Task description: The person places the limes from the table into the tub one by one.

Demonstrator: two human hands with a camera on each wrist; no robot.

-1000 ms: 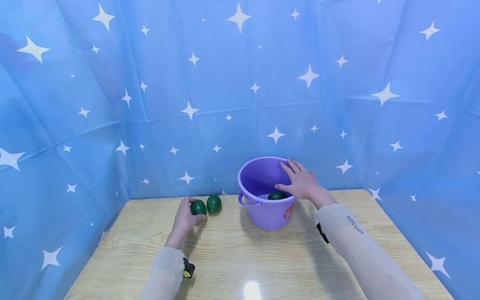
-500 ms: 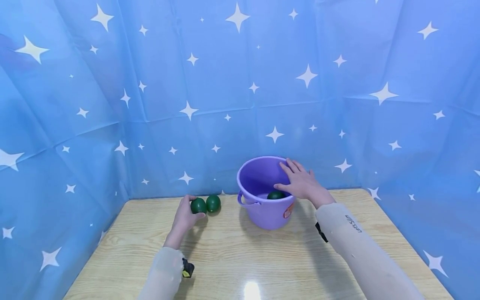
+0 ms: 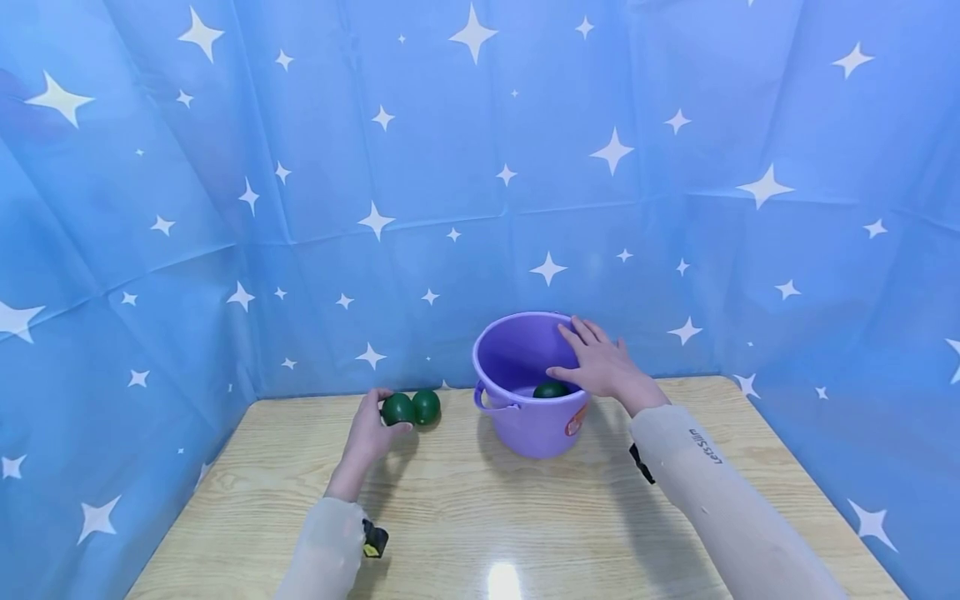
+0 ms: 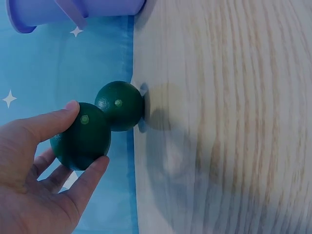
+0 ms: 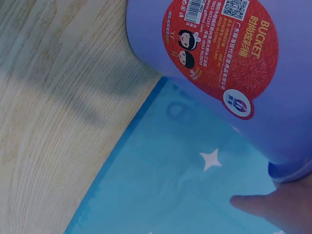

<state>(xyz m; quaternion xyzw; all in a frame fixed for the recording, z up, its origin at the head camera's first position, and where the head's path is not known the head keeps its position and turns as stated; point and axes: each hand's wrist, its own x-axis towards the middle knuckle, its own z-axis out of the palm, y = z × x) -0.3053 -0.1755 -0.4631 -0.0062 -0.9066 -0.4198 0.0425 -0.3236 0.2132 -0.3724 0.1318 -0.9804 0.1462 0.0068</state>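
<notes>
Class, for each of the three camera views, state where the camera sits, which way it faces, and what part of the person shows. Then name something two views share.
Head: worn high, facing forward and down at the table; both sleeved arms, left hand and right hand show.
Left wrist: faces along the palm at two green balls; the fingers hold the nearer ball.
Right wrist: faces the purple bucket and its red label; one fingertip shows.
Shared: bucket, in all three.

I see dark green round fruits point(image 3: 398, 408), a purple plastic bucket point(image 3: 528, 429) with a red label point(image 5: 222, 51), a white-starred blue cloth backdrop point(image 3: 450, 167), and a pale wood-grain desk point(image 3: 525, 517).
</notes>
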